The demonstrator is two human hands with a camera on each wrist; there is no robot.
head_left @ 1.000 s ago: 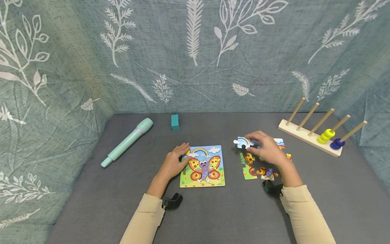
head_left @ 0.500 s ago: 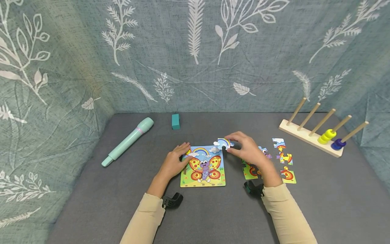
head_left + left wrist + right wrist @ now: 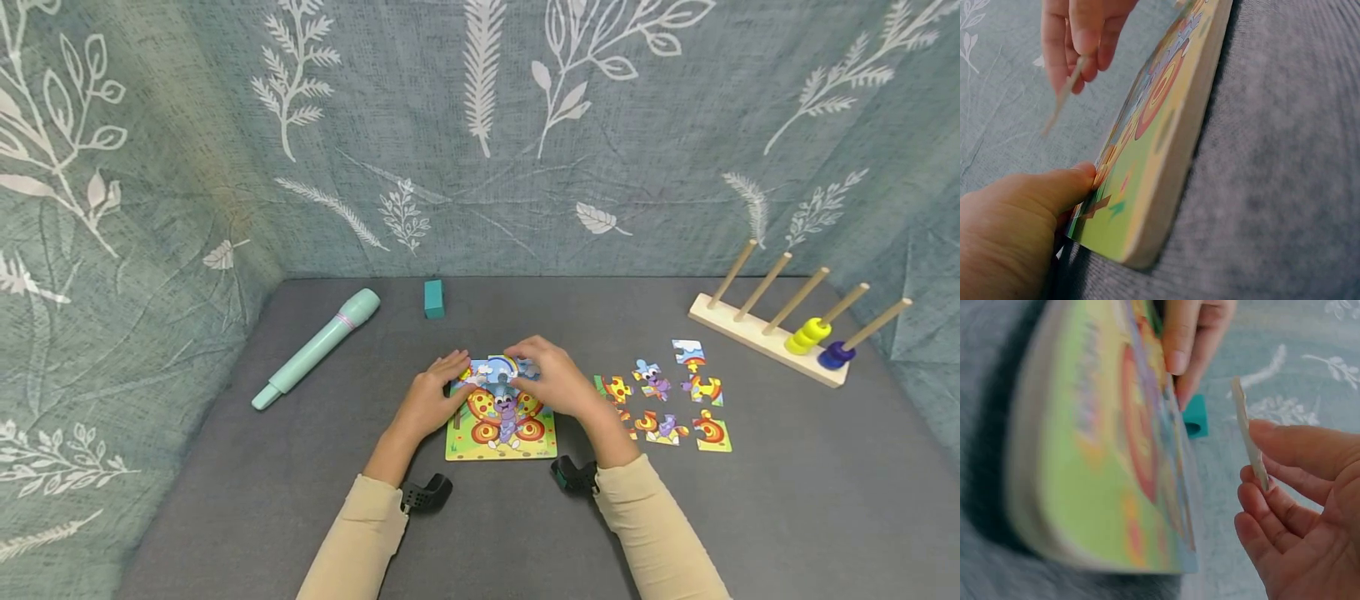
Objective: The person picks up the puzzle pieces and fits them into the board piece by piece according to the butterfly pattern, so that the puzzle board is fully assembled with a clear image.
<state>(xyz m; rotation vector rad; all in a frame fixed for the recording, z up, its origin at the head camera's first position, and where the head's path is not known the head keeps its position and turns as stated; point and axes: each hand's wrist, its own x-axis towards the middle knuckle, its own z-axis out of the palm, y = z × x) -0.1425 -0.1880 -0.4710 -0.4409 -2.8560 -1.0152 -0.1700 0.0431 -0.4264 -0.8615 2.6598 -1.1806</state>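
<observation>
A square puzzle board [image 3: 461, 448] printed with a butterfly and a rainbow lies on the dark cloth. My left hand [image 3: 429, 402] holds its upper left corner, thumb on the printed face; the left wrist view shows that thumb [image 3: 1069, 187] at the board's edge while the other fingers are hidden. Over the board's upper part, my right hand [image 3: 557, 379] pinches a jigsaw piece [image 3: 498, 364] with a rainbow on pale blue. The right wrist view shows this thin piece [image 3: 1249, 434] edge-on between thumb and fingers, apart from the board.
Several loose jigsaw pieces [image 3: 651, 381] lie to the board's right. Farther right stands a wooden peg rack [image 3: 750, 332] with yellow rings [image 3: 808, 336] and blue rings [image 3: 836, 356]. A mint microphone-shaped tube [image 3: 318, 346] lies at left, and a teal block [image 3: 433, 299] sits behind the board.
My right hand has carried the rainbow jigsaw piece leftward from beside the loose pieces to above the board. The left hand has stayed at the board's corner.
</observation>
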